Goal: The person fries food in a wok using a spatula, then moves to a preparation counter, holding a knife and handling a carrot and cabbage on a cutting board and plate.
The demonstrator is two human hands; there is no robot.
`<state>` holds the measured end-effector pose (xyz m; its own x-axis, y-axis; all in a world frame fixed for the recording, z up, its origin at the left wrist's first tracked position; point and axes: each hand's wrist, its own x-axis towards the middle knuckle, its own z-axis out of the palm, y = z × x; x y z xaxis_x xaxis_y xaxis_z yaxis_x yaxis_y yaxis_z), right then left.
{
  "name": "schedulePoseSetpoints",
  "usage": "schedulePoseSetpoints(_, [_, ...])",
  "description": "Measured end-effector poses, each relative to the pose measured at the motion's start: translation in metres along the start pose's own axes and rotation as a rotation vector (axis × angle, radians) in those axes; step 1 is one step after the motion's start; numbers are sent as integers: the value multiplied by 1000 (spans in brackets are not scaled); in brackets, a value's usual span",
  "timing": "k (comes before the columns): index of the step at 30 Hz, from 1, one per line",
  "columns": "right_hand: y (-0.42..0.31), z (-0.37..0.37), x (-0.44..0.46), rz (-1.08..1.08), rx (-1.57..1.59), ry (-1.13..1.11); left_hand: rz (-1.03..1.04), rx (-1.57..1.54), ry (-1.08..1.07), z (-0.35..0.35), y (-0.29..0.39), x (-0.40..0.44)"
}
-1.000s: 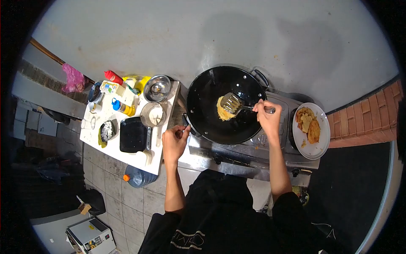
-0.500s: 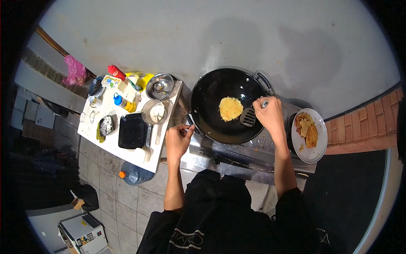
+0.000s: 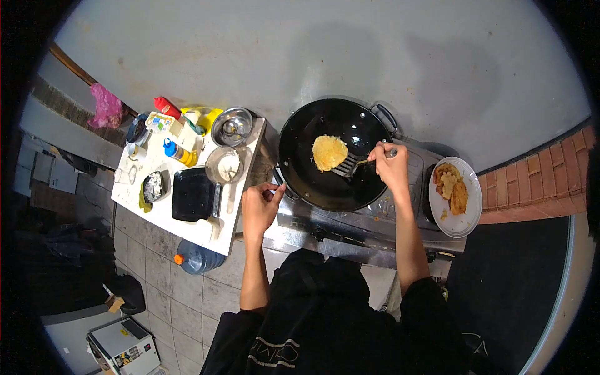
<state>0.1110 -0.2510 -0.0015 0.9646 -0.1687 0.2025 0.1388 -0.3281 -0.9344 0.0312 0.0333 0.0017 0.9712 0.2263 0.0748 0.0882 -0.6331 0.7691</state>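
A large black wok (image 3: 325,197) sits on the metal stove, with a round golden piece of frying food (image 3: 329,154) inside it. My right hand (image 3: 390,165) is closed around the handle of a slotted spatula (image 3: 344,168), whose blade touches the lower right edge of the food; I cannot tell how far it reaches under. At the wok's left side, my left hand (image 3: 261,205) pinches the loop handle (image 3: 285,184) with thumb and fingers.
Fried pieces lie on a white plate (image 3: 473,212) right of the wok. The white table (image 3: 240,169) on the left carries a black square pan (image 3: 192,194), a glass bowl (image 3: 224,164), a steel bowl (image 3: 232,126) and several bottles. A water jug (image 3: 200,257) stands on the floor below.
My right hand has shifted slightly left and turned the spatula, bringing its blade from beside the food to its edge. The food sits a little further left in the wok. My left hand stays put.
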Motion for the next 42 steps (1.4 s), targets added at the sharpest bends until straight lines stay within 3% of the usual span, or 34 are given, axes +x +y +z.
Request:
schedulePoseSetpoints(2, [5,-7,-1,176,116,-35,14,-7,9,0,1,0])
schedulePoseSetpoints(5, [16,-8,-5,129,110,-113,9,-19,2,0,-1,0])
schedulePoseSetpoints(23, [5,-6,-9,168,292,-24,18,-10,-6,-1,-3,0])
schedulePoseSetpoints(25, [-5,-7,1,-74,87,-27,23,-12,-7,-1,-3,1])
schedulePoseSetpoints(27, [-21,-5,14,-109,21,-29,29,-16,-9,-1,-2,0])
schedulePoseSetpoints(29, [-41,2,30,-276,-159,-40,36,-16,8,-1,0,0])
schedulePoseSetpoints(33, [-82,28,58,-277,-255,-209,32,-14,-4,0,-2,1])
schedulePoseSetpoints(38, [-119,69,73,-443,-293,-268,-7,-22,3,-2,2,-1])
schedulePoseSetpoints(42, [-113,93,81,-498,-301,-318,-46,7,-26,-6,6,0])
